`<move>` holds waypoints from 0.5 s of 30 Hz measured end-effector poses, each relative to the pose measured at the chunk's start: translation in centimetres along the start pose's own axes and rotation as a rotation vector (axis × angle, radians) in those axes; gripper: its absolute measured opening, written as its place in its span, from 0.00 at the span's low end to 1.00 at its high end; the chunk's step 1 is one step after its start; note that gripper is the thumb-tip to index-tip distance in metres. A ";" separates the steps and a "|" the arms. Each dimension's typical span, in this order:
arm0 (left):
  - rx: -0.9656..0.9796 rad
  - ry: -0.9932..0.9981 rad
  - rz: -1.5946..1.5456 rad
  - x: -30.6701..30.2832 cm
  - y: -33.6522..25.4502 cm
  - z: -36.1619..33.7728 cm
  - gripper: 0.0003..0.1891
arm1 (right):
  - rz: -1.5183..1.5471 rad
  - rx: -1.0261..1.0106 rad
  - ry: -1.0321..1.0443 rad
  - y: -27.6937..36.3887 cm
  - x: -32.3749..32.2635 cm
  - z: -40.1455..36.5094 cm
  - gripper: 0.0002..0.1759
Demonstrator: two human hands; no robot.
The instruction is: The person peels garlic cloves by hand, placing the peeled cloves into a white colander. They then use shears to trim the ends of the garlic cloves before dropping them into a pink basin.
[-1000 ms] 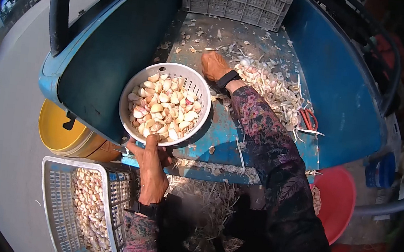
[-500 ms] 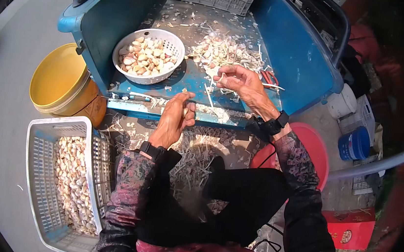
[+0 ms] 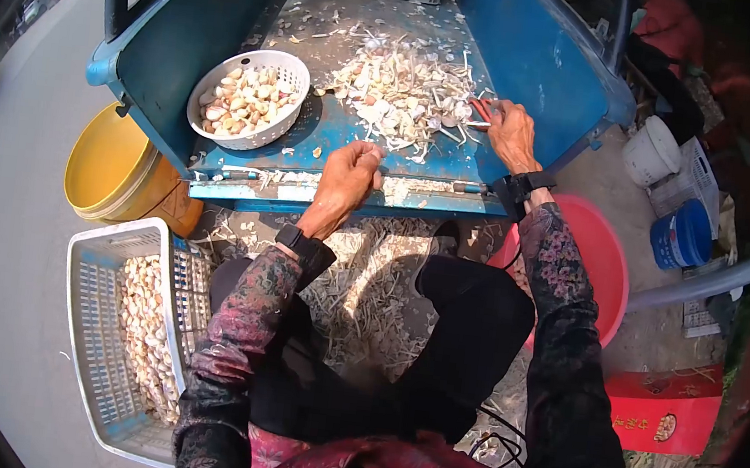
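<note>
My left hand (image 3: 348, 181) is closed above the front edge of the blue truck bed (image 3: 312, 141); whatever its fingers hold is hidden. At the right side of the bed, my right hand (image 3: 511, 137) closes on a red-handled cutting tool (image 3: 480, 108), probably scissors, partly covered by the fingers. Just left of this hand lies a loose heap of garlic skins and stems (image 3: 404, 91). A white perforated bowl (image 3: 289, 115) holding garlic cloves (image 3: 247, 100) stands on the bed, left of and beyond my left hand.
Left of my legs is a white crate (image 3: 90, 332) of cloves, with a yellow bucket (image 3: 109, 156) behind it. A pink basin (image 3: 605, 267) stands to the right, near a blue bucket (image 3: 681, 234) and red box (image 3: 667, 411). Peelings (image 3: 370, 279) cover the ground.
My right hand has moved from over the near side of the heap to the red-handled tool on the right. My left hand has shifted slightly forward and closed further. The view has shifted slightly.
</note>
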State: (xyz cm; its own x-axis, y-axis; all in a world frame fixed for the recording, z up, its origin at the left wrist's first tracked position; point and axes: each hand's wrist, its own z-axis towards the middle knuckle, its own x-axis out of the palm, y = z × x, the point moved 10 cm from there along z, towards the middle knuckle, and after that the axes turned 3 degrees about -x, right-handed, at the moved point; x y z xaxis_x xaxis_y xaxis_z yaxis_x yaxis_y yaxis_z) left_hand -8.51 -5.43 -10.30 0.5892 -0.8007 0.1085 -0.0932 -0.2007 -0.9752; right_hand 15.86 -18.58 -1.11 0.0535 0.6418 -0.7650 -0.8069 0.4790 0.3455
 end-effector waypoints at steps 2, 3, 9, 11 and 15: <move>0.207 -0.104 0.419 -0.4 -2.9 3.6 0.10 | -0.009 -0.025 0.035 -1.6 2.0 1.3 0.13; 0.426 -0.202 0.817 0.5 -5.3 4.7 0.11 | -0.035 -0.061 0.069 -2.3 2.6 2.1 0.13; 0.423 -0.140 1.371 3.7 -3.0 11.0 0.12 | -0.117 -0.020 0.188 -5.0 6.4 4.7 0.09; 0.429 -0.092 1.344 3.7 -1.9 10.3 0.12 | -0.137 -0.012 0.275 -6.0 8.9 4.2 0.10; 0.427 -0.090 1.226 1.7 -2.2 8.4 0.14 | -0.147 -0.109 0.275 -5.1 10.3 5.1 0.14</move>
State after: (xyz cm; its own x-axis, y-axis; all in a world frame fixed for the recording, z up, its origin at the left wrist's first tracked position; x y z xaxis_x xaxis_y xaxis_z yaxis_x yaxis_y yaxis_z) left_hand -0.52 -1.58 -9.55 0.3562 -0.2897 -0.8884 -0.3547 0.8377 -0.4154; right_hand 23.50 -11.36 -7.97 0.0248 0.3776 -0.9256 -0.8612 0.4782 0.1720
